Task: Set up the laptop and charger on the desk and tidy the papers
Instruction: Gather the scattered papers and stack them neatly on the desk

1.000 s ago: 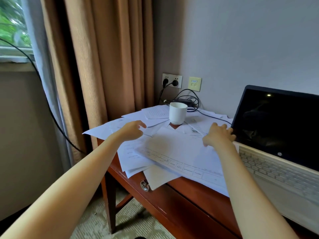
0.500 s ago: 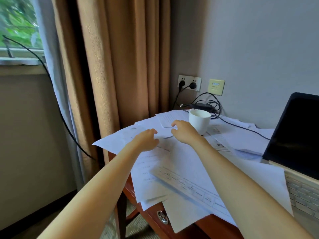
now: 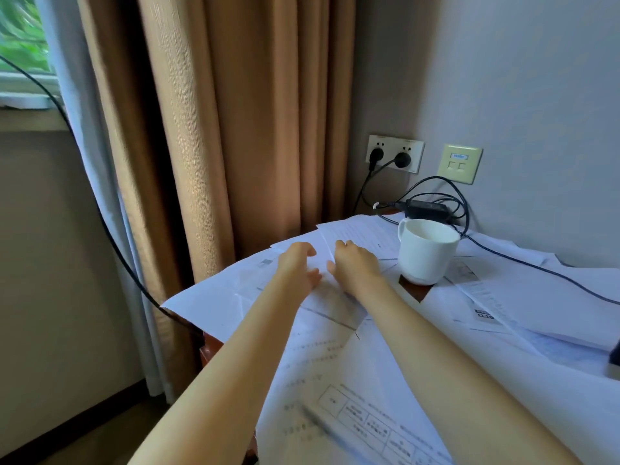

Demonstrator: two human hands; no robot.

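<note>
Loose white papers point(image 3: 214, 303) lie scattered over the wooden desk point(image 3: 416, 292), some hanging past its left edge. My left hand point(image 3: 297, 270) and my right hand point(image 3: 355, 268) rest side by side on the sheets near the far left corner, fingers loosely bent, with no sheet lifted. The black charger brick point(image 3: 426, 207) lies at the back by the wall, its cable point(image 3: 536, 268) running right across the papers. Only a dark corner of the laptop point(image 3: 615, 359) shows at the right edge.
A white mug point(image 3: 426, 256) stands on the desk just right of my right hand. Two plugs sit in the wall socket point(image 3: 394, 157), beside a network plate point(image 3: 459, 162). Tan curtains point(image 3: 235, 129) hang left of the desk, and a black cord point(image 3: 110, 236) runs down from the window.
My right hand moved left from beside the laptop to next to my left hand. Both hands slid toward the far left papers. The view turned left, so the laptop is almost out of sight.
</note>
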